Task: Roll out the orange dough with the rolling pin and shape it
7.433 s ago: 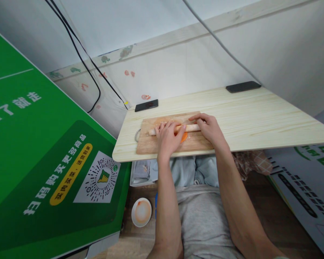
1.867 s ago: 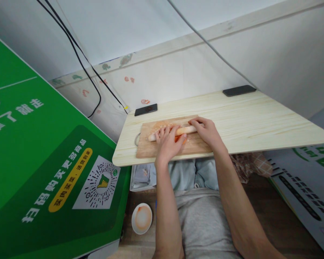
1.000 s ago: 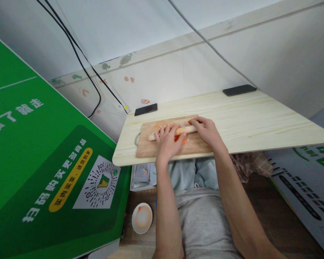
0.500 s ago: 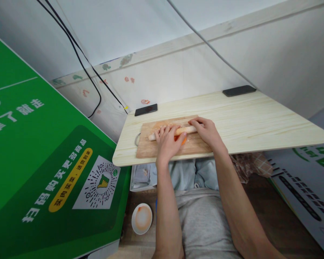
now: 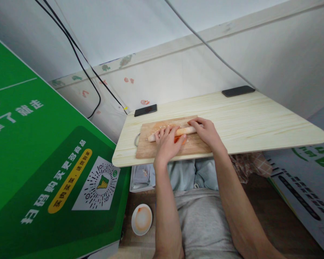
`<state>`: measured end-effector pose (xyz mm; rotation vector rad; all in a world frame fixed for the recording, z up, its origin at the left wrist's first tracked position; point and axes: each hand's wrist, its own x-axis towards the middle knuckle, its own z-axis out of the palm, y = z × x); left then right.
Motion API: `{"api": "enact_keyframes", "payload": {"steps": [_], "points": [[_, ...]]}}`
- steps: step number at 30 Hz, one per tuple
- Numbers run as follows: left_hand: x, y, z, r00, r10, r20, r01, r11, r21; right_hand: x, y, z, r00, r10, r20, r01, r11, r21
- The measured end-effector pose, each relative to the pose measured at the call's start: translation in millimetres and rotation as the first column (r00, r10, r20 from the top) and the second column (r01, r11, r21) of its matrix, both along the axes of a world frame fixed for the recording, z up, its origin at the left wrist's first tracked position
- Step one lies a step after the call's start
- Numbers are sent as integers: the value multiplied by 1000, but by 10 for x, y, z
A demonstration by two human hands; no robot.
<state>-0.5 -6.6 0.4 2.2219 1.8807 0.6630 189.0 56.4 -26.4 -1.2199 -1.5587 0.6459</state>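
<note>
A pale, flour-dusted rolling pin (image 5: 183,131) lies slantwise across a wooden cutting board (image 5: 148,151). My left hand (image 5: 167,142) rests over its left part, fingers curled across the top and thumb on the near side. My right hand (image 5: 205,131) grips the right end of the pin. Beneath the pin, by my left thumb, shows a flat orange piece that looks like dough (image 5: 180,139), mostly hidden by the hand and pin. White flour and an orange stain mark the board behind the pin.
The board lies on a light wood-grain table (image 5: 259,126) against the wall. Two dark phones (image 5: 145,110) (image 5: 238,91) lie along its back edge. Below on the left are a white bowl (image 5: 142,219) and a white box (image 5: 143,176). A green printed panel (image 5: 56,162) stands at the left.
Less of the orange piece shows beside my left thumb, and its visible part looks narrower. Both hands stay on the rolling pin with hardly any shift.
</note>
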Motion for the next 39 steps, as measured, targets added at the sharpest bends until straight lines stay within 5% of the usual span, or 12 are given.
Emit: {"api": "enact_keyframes", "payload": {"steps": [39], "points": [[-34,-34,16,999,-44,17,45,998,-47,-4,-21,8,1000,-3,-6,3,1000,-5]]}}
